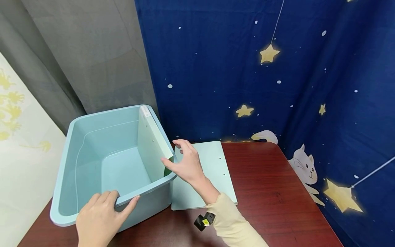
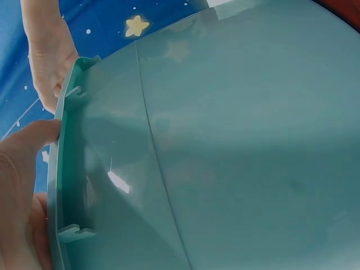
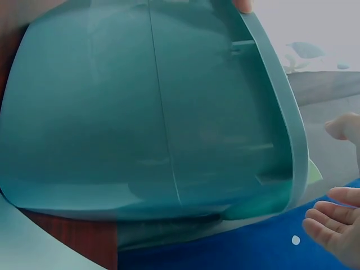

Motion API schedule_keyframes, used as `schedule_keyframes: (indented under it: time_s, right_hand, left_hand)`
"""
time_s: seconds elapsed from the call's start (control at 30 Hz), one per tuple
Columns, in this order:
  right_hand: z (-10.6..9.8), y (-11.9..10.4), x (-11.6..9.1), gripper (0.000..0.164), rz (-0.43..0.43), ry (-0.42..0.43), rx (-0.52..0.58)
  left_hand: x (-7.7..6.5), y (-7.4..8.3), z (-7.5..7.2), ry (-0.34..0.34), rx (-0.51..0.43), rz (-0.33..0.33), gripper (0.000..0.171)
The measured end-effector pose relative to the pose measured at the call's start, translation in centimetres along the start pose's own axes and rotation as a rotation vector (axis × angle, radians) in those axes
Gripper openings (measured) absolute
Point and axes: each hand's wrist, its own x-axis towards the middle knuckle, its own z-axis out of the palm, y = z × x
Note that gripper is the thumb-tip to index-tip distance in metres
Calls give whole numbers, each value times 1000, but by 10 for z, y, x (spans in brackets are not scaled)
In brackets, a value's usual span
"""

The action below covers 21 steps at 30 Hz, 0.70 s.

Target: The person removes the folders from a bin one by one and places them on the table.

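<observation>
A light blue plastic bin (image 1: 152,203) stands on the left of the table, its outer wall filling most of both wrist views. My left hand (image 1: 99,216) grips its front rim, fingers over the inside and thumb outside. Upright against the right inner wall leans a pale green file folder (image 1: 150,148) with a white label on its spine. My right hand (image 1: 187,164) hovers at the bin's right front corner, beside the folder's near end. Its thumb and fingers are spread apart, with nothing between them in the right wrist view. Another pale green folder (image 1: 205,193) lies flat on the table, right of the bin.
The dark red wooden table (image 1: 271,192) extends to the right. Behind it hang a grey curtain (image 1: 102,51) and a blue curtain with stars (image 1: 216,68). A white cloth with yellow flowers (image 1: 24,164) borders the left side. A small black device (image 1: 204,221) sits on my right wrist.
</observation>
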Motion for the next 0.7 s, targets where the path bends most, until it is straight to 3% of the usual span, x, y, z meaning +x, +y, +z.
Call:
schedule_keyframes:
  time_s: [0.27, 0.4, 0.7]
  right_hand:
    - [9, -7, 1, 50, 67, -25, -20]
    - [13, -9, 1, 52, 103, -33, -38]
    - [18, -10, 2, 51, 102, -21, -78]
  left_hand:
    - [0, -1, -1, -7, 30, 37, 68]
    - [0, -1, 0, 0, 6, 23, 68]
    - [0, 0, 0, 1, 4, 11, 68]
